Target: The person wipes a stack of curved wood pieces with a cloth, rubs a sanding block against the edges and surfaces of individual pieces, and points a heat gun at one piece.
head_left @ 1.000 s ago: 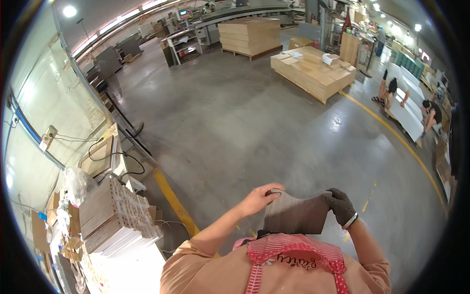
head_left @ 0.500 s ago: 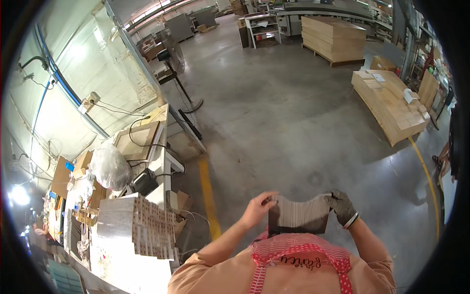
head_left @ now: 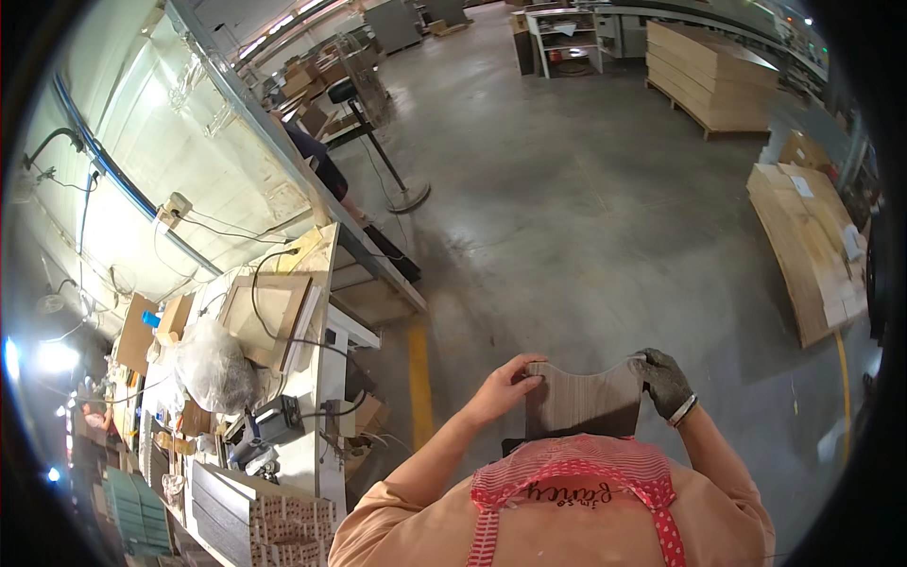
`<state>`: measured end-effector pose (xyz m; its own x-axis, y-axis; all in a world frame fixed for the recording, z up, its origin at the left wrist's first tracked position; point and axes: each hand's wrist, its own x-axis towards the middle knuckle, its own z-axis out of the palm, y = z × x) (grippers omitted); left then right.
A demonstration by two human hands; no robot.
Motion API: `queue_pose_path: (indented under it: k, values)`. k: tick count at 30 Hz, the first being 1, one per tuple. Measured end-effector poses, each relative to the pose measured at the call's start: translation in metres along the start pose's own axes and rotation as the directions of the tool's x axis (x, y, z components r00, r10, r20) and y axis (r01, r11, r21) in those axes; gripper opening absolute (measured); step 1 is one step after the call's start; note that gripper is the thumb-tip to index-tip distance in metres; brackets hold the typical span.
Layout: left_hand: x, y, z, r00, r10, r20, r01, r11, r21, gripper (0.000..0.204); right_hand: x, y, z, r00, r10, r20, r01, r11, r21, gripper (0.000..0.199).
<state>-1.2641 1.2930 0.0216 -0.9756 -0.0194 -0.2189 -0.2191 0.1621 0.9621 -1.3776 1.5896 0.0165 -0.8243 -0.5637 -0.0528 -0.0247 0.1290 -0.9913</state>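
Note:
I hold a stack of thin grey wood-grain panels (head_left: 584, 401) upright in front of my chest, above a red striped apron. My bare left hand (head_left: 505, 385) grips the stack's left edge. My right hand (head_left: 662, 380), in a dark grey glove, grips its upper right corner. The panels' lower part is hidden behind the apron.
A cluttered white workbench (head_left: 307, 373) with cables, a plastic bag and a wooden frame stands to my left. Stacked grey panels (head_left: 250, 515) lie at lower left. A yellow floor line (head_left: 419, 378) runs past the bench. Pallets of boards (head_left: 812, 246) sit to the right on bare concrete.
The view has swung left, bringing the workbench and wall further into the picture. Both hands keep their hold on the panel stack in front of my chest.

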Motion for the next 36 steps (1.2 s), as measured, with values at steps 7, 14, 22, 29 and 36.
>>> queue_pose_path:
  k: [7, 14, 22, 29, 36]
  values:
    - [0.089, 0.025, -0.067, 0.983, -0.062, -0.172, 0.045, 0.994, -0.099, 0.048, 0.222, -0.030, -0.023, 0.937, -0.017, 0.348, 0.076, 0.985, -0.157, 0.040]
    - [0.158, 0.012, -0.146, 0.941, -0.148, -0.305, 0.059, 0.958, -0.281, 0.054, 0.392, -0.012, 0.030, 0.940, 0.050, 0.338, 0.018, 0.981, -0.196, 0.037]
    - [0.292, 0.031, -0.299, 0.948, -0.062, -0.313, 0.024, 0.992, -0.125, 0.052, 0.530, -0.050, 0.076, 0.940, 0.277, 0.197, -0.295, 0.953, 0.067, 0.023]
    - [0.396, 0.022, -0.394, 0.926, -0.010, -0.378, 0.062, 0.990, 0.125, 0.053, 0.664, -0.002, 0.093, 0.885, 0.263, 0.383, -0.404, 0.844, 0.353, 0.050]
    - [0.488, 0.048, -0.468, 0.822, -0.145, -0.551, 0.023, 0.975, -0.223, 0.053, 0.854, -0.042, 0.118, 0.839, 0.175, 0.516, -0.231, 0.972, 0.045, 0.045]
